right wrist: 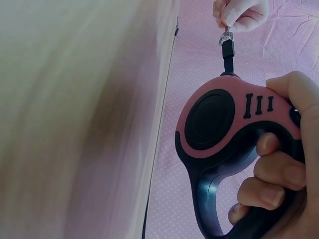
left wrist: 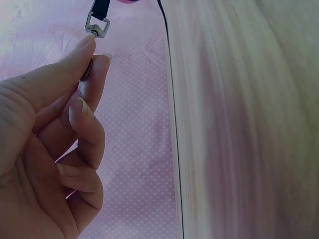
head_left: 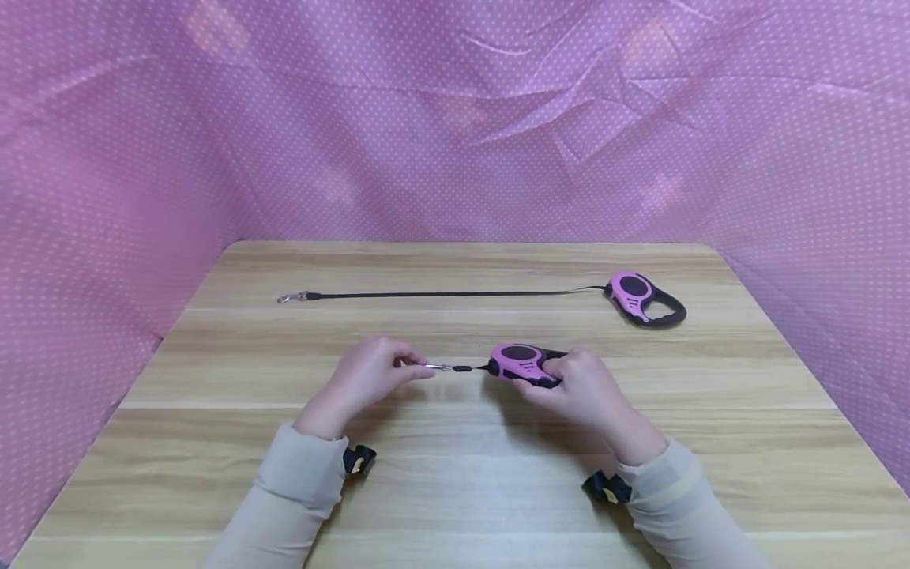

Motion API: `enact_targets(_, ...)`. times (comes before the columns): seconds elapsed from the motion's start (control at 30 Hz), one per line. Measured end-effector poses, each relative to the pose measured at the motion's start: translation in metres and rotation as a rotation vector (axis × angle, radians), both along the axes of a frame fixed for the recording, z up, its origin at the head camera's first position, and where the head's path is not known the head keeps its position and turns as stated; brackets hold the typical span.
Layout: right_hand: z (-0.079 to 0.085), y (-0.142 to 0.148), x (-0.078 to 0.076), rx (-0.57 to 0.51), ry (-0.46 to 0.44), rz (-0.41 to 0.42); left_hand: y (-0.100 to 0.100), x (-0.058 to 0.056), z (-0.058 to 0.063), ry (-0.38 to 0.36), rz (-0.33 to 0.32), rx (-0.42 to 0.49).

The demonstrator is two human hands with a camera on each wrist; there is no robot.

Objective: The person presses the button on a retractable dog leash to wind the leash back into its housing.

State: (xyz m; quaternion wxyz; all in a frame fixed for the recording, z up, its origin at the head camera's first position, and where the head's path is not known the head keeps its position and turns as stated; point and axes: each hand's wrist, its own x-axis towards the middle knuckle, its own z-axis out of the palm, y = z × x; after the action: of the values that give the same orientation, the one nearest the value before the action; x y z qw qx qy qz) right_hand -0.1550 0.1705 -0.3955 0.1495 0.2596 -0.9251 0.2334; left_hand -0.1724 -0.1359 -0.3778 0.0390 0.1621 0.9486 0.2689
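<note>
My right hand (head_left: 579,387) grips the black handle of a pink retractable dog leash (head_left: 517,363), its fingers curled through the loop. In the right wrist view the leash's casing (right wrist: 244,102) shows a round dark panel and bone-shaped marks. Between thumb and forefinger, my left hand (head_left: 370,375) pinches the metal snap hook (head_left: 439,367) at the leash's end. The hook's swivel ring (left wrist: 97,29) stands out past the thumb tip in the left wrist view; the rest is mostly behind the fingers. Only a short piece of black strap (head_left: 480,368) shows between hook and casing.
Farther back on the wooden table (head_left: 455,474) lies a second pink retractable leash (head_left: 633,294). Its black strap (head_left: 441,295) runs straight out to the left, ending in a metal snap hook (head_left: 290,298). A pink dotted cloth (head_left: 455,158) hangs around the back and sides.
</note>
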Motion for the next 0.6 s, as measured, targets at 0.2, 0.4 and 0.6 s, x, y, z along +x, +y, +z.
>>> enact_targets(0.2, -0.0001, -0.0005, 0.0005, 0.006, 0.008, 0.01, 0.0031, 0.0, -0.0007, 0.0, -0.006, 0.008)
enact_targets(0.4, -0.0004, -0.0015, 0.0007, 0.013, 0.028, 0.016, 0.0049, 0.0006, -0.0013, 0.003, -0.006, 0.006)
enact_targets(0.6, -0.0013, -0.0028, 0.001, 0.014, 0.031, 0.028, 0.006, 0.0005, -0.0027, -0.001, -0.009, 0.008)
